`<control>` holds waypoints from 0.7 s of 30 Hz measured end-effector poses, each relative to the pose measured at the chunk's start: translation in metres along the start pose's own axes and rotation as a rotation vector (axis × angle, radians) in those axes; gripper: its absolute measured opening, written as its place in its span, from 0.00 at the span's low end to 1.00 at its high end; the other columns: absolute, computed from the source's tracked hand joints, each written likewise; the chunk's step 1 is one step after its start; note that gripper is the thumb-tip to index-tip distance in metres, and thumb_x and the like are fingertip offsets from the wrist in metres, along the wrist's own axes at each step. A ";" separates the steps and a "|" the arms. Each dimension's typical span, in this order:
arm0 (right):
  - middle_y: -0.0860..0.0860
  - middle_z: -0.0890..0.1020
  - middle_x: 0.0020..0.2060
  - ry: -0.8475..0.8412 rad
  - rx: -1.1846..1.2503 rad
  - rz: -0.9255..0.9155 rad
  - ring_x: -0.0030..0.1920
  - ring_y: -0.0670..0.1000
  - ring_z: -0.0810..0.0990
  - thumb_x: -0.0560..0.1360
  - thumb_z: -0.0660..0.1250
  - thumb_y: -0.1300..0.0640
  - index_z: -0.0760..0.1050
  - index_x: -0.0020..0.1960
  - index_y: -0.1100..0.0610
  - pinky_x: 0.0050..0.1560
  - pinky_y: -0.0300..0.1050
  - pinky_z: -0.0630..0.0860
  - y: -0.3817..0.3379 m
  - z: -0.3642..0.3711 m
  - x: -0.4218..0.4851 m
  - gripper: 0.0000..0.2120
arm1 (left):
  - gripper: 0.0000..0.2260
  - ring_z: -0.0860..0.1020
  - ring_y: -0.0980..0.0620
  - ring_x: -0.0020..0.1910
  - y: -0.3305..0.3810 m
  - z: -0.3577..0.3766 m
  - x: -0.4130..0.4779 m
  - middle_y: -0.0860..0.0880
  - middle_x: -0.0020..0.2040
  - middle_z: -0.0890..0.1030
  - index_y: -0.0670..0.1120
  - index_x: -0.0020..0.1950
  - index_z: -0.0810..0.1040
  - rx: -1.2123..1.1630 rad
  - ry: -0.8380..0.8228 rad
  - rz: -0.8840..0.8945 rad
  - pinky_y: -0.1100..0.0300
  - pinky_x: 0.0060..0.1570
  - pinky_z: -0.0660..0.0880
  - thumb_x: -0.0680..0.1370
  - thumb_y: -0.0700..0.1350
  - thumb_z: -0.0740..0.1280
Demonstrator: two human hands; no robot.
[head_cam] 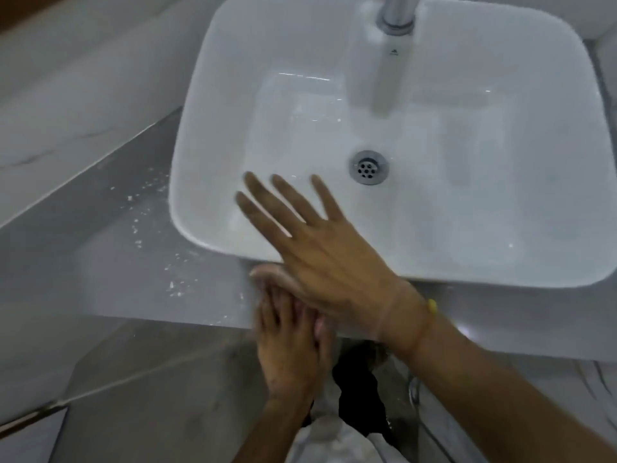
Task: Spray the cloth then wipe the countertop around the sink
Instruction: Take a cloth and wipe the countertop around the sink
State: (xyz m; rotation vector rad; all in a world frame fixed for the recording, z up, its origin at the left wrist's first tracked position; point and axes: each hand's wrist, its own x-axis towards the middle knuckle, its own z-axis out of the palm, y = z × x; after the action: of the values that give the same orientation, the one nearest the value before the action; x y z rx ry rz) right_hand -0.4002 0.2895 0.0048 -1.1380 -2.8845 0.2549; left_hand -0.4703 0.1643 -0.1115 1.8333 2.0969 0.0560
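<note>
**Bare hands cross at the sink's front edge; no cloth visible**

The right hand (320,255), fingers spread and holding nothing, lies across the left hand (290,342), also flat and empty, at the countertop (110,279) edge before the sink (467,202). White specks dot the countertop. A cloth would likely be soft and light, best bunched in the palm.

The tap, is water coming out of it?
Off. No stream falls from the chrome tap into the white ceramic sink; only small droplets glint there.

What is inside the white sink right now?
The sink holds only a round metal drain and some wet shine; the faucet reaches over it. The right hand covers its near-left corner, so that patch is hidden.
</note>
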 end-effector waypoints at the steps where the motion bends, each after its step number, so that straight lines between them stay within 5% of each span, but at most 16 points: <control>1: 0.52 0.50 0.78 0.007 -0.035 -0.064 0.78 0.55 0.50 0.76 0.49 0.36 0.45 0.77 0.53 0.75 0.62 0.50 -0.007 0.002 0.019 0.36 | 0.19 0.70 0.30 0.67 -0.001 0.000 0.000 0.35 0.66 0.76 0.45 0.63 0.76 -0.009 0.010 0.033 0.39 0.67 0.67 0.76 0.52 0.60; 3: 0.53 0.48 0.79 -0.026 -0.109 -0.172 0.78 0.56 0.45 0.77 0.49 0.37 0.44 0.77 0.53 0.76 0.60 0.47 -0.022 0.005 0.053 0.35 | 0.21 0.74 0.33 0.65 -0.016 -0.003 -0.001 0.39 0.64 0.78 0.48 0.64 0.73 0.002 0.018 0.062 0.42 0.67 0.67 0.74 0.55 0.60; 6: 0.53 0.47 0.79 -0.076 -0.146 -0.198 0.78 0.56 0.44 0.79 0.49 0.41 0.44 0.78 0.54 0.77 0.59 0.46 -0.030 0.010 0.070 0.32 | 0.25 0.65 0.39 0.73 -0.047 -0.009 -0.003 0.40 0.72 0.71 0.49 0.71 0.69 0.007 0.023 0.023 0.47 0.72 0.57 0.77 0.58 0.56; 14: 0.52 0.59 0.77 -0.013 -0.022 -0.136 0.76 0.58 0.57 0.77 0.58 0.44 0.60 0.75 0.52 0.72 0.62 0.61 -0.031 0.007 0.072 0.28 | 0.30 0.44 0.42 0.79 -0.180 -0.039 0.011 0.45 0.80 0.46 0.55 0.78 0.48 0.062 0.001 -0.213 0.42 0.77 0.49 0.78 0.63 0.35; 21: 0.53 0.62 0.76 0.044 0.023 -0.128 0.75 0.58 0.62 0.76 0.61 0.45 0.64 0.73 0.51 0.68 0.61 0.68 -0.031 0.011 0.073 0.27 | 0.30 0.44 0.43 0.79 -0.254 -0.082 0.080 0.44 0.80 0.44 0.53 0.79 0.43 0.096 0.054 -0.340 0.43 0.77 0.47 0.78 0.61 0.40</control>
State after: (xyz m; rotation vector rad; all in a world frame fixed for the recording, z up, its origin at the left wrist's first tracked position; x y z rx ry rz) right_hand -0.4758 0.3150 -0.0038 -0.9380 -2.8925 0.2546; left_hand -0.7434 0.2171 -0.1193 1.5137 2.4575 -0.0826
